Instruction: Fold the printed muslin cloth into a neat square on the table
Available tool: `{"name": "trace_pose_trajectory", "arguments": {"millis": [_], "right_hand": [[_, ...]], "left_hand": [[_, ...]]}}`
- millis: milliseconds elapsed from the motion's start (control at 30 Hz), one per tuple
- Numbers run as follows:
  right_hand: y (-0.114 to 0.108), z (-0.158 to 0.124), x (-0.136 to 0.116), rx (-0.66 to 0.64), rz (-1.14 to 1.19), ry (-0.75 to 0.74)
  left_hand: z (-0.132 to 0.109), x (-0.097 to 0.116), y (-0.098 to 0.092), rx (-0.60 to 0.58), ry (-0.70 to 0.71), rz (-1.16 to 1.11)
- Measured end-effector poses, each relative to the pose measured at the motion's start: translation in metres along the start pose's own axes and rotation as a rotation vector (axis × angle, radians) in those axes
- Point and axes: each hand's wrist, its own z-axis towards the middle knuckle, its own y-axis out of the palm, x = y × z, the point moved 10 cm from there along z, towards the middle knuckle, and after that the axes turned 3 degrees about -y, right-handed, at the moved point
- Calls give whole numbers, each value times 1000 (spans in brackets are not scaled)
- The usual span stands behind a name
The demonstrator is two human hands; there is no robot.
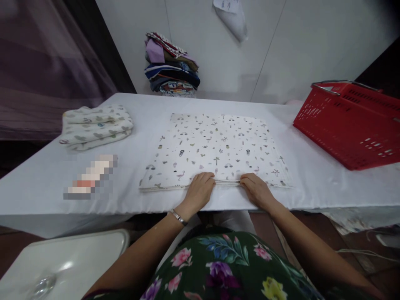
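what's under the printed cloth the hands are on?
The printed cloth lies flat on the white table; only tabletop shows around it. Left hand and right hand press its near edge. Anything beneath the cloth is covered.

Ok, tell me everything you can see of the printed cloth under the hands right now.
The printed cloth is white fabric with small scattered motifs, palm trees and flamingos among them. It lies flat and squared on the white table, apparently folded into layers, since stacked edges show along its near side. The left hand and right hand rest side by side on that near edge, fingers curled over it. Nothing else touches it.
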Motion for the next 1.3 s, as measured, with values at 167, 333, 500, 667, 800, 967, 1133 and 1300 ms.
{"name": "trace_pose_trajectory", "arguments": {"millis": [167, 333, 500, 667, 800, 967, 1133, 1300], "right_hand": [[0, 0, -1, -1, 4, -10], [1, 0, 2, -12, 25, 34], [-1, 2, 2, -21, 15, 52], [0, 5, -2, -16, 6, 65], [2, 8, -3, -8, 9, 69], [2, 11, 4, -6, 79, 135], [2, 11, 5, -29, 102, 159], [3, 9, 7, -26, 126, 163]], "left_hand": [[1, -1, 0, -14, -16, -15], [4, -5, 0, -42, -89, -57], [5, -7, 1, -68, -129, -46], [4, -6, 5, -63, -119, 2], [3, -3, 8, -70, -84, 51], [0, 0, 6, -55, -50, 46], [-1, 2, 2, -46, -52, 10], [1, 2, -5, -25, -82, 18]]}}
